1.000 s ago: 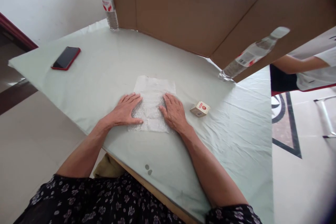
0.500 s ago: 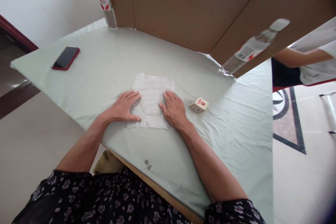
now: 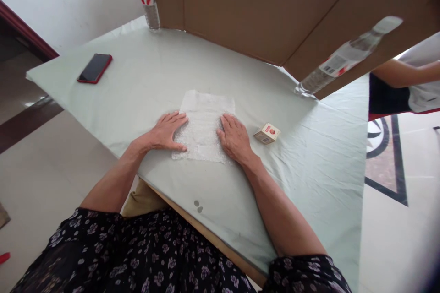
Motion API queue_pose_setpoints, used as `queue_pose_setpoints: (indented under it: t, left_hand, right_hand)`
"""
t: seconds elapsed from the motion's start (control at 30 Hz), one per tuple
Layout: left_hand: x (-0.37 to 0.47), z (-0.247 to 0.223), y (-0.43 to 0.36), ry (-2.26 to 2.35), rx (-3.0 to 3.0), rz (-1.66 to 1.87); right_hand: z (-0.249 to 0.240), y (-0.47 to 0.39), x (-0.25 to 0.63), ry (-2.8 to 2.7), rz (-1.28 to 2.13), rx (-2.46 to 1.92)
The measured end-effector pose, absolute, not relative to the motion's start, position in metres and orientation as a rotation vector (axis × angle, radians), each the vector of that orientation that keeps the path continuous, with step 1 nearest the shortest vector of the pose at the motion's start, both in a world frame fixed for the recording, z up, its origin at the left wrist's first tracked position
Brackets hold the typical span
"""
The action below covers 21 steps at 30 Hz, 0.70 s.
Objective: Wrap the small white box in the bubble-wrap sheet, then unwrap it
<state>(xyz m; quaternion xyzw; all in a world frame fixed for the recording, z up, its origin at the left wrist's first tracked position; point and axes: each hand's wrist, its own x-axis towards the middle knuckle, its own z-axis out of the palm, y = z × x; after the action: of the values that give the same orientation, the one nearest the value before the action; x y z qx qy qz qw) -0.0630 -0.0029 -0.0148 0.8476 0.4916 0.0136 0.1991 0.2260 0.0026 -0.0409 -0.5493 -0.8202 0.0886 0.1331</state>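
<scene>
A sheet of bubble wrap lies flat on the pale green tablecloth in front of me. My left hand rests open at its left edge, thumb apart from the fingers. On the opposite edge lies my right hand, flat with fingers stretched out and the thumb on the sheet. Neither hand grips anything. Just right of my right hand sits a small cardboard box with a red mark on its top.
A cardboard partition stands across the back, with a water bottle at its left and another bottle at its right. A red-edged phone lies at the left. Beyond the right table edge shows a person's arm.
The view has shifted slightly, so everything appears a little farther right and higher. Both hands stay in the same place on the bubble wrap.
</scene>
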Motion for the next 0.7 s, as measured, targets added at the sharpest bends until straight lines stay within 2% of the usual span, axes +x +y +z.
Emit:
queue_pose_setpoints:
  t: [0.2, 0.37, 0.43, 0.7]
  left_hand:
    - [-0.061, -0.008, -0.007, 1.379, 2.333, 0.061]
    - [-0.035, 0.007, -0.021, 1.591, 2.294, 0.254]
    - [-0.021, 0.009, -0.024, 1.52, 2.368, 0.285]
    - [-0.006, -0.012, -0.015, 1.448, 2.396, 0.163]
  right_hand:
    - [-0.039, 0.003, 0.225, -2.401, 0.231, -1.615]
    - [-0.037, 0.002, 0.224, -2.411, 0.194, -1.643]
    - [-0.039, 0.002, 0.225, -2.398, 0.175, -1.626]
    - [-0.041, 0.0, 0.227, -2.367, 0.194, -1.607]
